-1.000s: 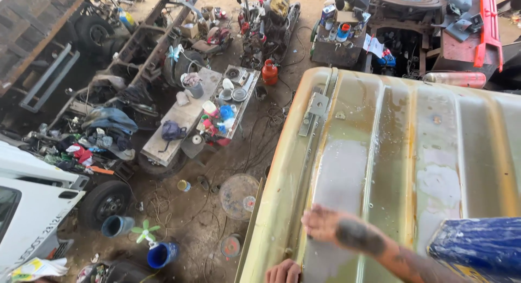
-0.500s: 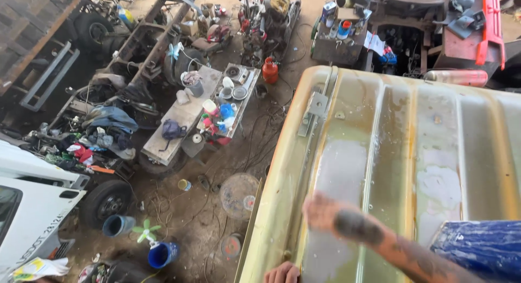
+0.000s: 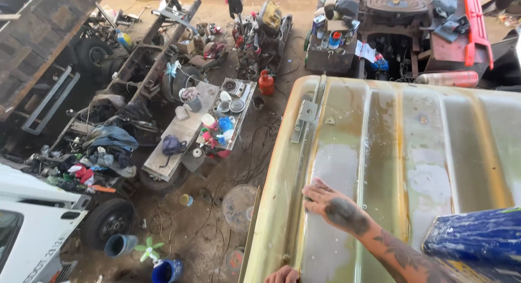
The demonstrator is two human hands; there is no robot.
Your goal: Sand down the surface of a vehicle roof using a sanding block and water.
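The right hand [image 3: 332, 206] is lying flat on the ribbed yellow vehicle roof [image 3: 412, 152], fingers together and holding nothing; the left hand [image 3: 282, 274] is gripping the roof's near left edge, its fingers mostly hidden; a blue sack [image 3: 477, 237] is sitting on the roof right of the right hand.

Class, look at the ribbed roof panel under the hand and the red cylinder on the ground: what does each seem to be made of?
Roof panel: seemingly pressed sheet metal, with worn yellow paint, pale rubbed patches and raised ribs. The right hand lies flat on it. Red cylinder: probably painted steel, with a smooth rounded body, though it is small in view.
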